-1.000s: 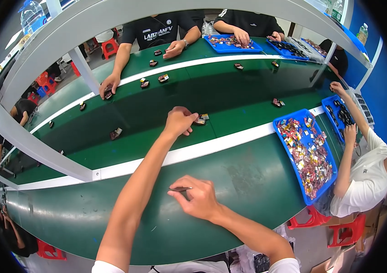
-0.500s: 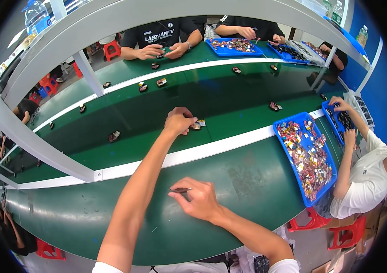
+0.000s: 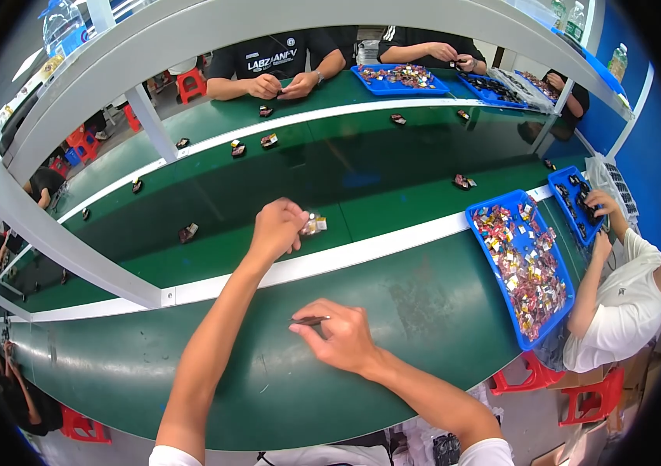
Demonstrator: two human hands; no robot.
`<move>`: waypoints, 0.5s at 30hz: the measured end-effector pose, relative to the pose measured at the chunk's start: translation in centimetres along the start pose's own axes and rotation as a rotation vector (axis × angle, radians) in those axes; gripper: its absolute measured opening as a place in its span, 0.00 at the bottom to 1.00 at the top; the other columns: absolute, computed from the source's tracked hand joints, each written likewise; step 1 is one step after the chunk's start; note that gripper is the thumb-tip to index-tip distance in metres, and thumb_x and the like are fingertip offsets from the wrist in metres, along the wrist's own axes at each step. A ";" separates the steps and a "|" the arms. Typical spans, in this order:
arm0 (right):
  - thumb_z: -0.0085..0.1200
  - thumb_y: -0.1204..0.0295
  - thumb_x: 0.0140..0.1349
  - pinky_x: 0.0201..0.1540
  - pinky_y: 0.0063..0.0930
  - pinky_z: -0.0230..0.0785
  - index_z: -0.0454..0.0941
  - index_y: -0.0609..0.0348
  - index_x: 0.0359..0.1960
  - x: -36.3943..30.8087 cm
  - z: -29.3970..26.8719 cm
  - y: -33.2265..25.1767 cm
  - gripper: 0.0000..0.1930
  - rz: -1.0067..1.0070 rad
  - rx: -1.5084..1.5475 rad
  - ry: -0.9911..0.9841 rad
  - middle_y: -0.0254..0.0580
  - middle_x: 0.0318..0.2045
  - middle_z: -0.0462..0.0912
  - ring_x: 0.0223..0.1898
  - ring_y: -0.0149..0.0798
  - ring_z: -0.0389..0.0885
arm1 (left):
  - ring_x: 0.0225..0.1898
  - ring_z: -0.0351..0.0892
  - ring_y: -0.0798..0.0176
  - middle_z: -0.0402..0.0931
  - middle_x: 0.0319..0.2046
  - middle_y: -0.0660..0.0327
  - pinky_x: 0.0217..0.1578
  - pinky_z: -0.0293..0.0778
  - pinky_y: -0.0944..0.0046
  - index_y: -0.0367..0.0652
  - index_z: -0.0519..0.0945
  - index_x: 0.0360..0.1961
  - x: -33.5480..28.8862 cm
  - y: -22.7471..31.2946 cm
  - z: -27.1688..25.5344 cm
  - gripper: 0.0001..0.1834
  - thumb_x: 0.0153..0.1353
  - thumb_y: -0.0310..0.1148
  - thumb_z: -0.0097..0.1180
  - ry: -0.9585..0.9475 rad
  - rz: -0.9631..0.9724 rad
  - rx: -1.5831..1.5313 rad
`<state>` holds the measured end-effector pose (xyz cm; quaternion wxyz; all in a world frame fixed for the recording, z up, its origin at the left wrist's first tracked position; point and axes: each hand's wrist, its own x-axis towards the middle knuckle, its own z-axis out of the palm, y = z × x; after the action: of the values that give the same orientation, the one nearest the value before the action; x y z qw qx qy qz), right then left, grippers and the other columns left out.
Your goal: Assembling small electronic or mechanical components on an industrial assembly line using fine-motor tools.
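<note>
My left hand (image 3: 276,227) reaches over the dark green conveyor belt (image 3: 392,167), its fingers closed at the edge of a small component with a white-and-yellow label (image 3: 315,224). The fingertips partly cover this component. Nearer to me, my right hand (image 3: 343,337) hovers above the green worktable (image 3: 423,342). Between thumb and fingers it pinches slim dark tweezers (image 3: 311,320), with the tips pointing left.
A blue tray (image 3: 528,342) heaped with small labelled components lies at the right. Beside it, a person in white handles black parts in another blue tray (image 3: 579,225). Scattered components (image 3: 189,232) ride the belt. A white rail (image 3: 377,250) divides belt from table; a grey post (image 3: 124,268) rises left.
My left hand has moved left and nearer to me, and the labelled component has come along with it. Other pieces on the belt have shifted slightly left. My right hand has barely moved.
</note>
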<state>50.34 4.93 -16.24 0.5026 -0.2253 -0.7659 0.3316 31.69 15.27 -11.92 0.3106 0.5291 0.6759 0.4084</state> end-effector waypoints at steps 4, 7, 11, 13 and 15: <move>0.70 0.79 0.54 0.19 0.20 0.60 0.85 0.65 0.33 -0.1 -0.1 -0.2 0.06 0.128 0.076 0.011 0.35 0.29 0.86 0.15 0.22 0.71 | 0.15 0.76 0.70 0.81 0.22 0.58 0.14 0.67 0.69 0.29 0.80 0.38 -5.8 -1.4 -1.9 0.08 0.66 0.27 0.59 0.016 -0.037 -0.246; 0.71 0.79 0.55 0.18 0.20 0.53 0.85 0.64 0.32 0.2 -0.2 -0.8 0.06 0.252 0.171 0.027 0.30 0.23 0.82 0.14 0.18 0.63 | 0.16 0.76 0.71 0.80 0.22 0.59 0.15 0.66 0.70 0.29 0.81 0.40 -9.4 -2.5 -2.8 0.09 0.68 0.28 0.58 0.041 -0.081 -0.332; 0.69 0.79 0.58 0.19 0.16 0.48 0.85 0.63 0.34 0.3 -0.2 -0.5 0.05 0.415 0.329 0.037 0.21 0.16 0.71 0.16 0.13 0.59 | 0.19 0.77 0.71 0.80 0.25 0.60 0.17 0.67 0.72 0.31 0.81 0.42 -12.8 -3.3 -2.1 0.09 0.70 0.29 0.58 0.032 -0.133 -0.463; 0.67 0.81 0.61 0.21 0.14 0.48 0.84 0.64 0.37 0.4 -0.4 -0.2 0.05 0.449 0.386 0.074 0.18 0.16 0.68 0.17 0.12 0.60 | 0.19 0.76 0.73 0.81 0.26 0.60 0.17 0.67 0.73 0.32 0.81 0.43 -13.7 -3.7 -1.3 0.08 0.69 0.28 0.58 0.048 -0.099 -0.487; 0.67 0.81 0.60 0.21 0.14 0.48 0.84 0.64 0.37 0.6 -0.5 0.0 0.06 0.437 0.352 0.097 0.18 0.16 0.68 0.17 0.12 0.60 | 0.19 0.76 0.73 0.81 0.27 0.60 0.17 0.68 0.73 0.32 0.81 0.43 -13.9 -4.0 -1.0 0.08 0.70 0.28 0.58 0.055 -0.081 -0.504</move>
<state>50.52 5.47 -15.71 0.4867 -0.3101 -0.6048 0.5488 32.41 1.18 -15.08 0.4300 0.3962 0.5816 0.5656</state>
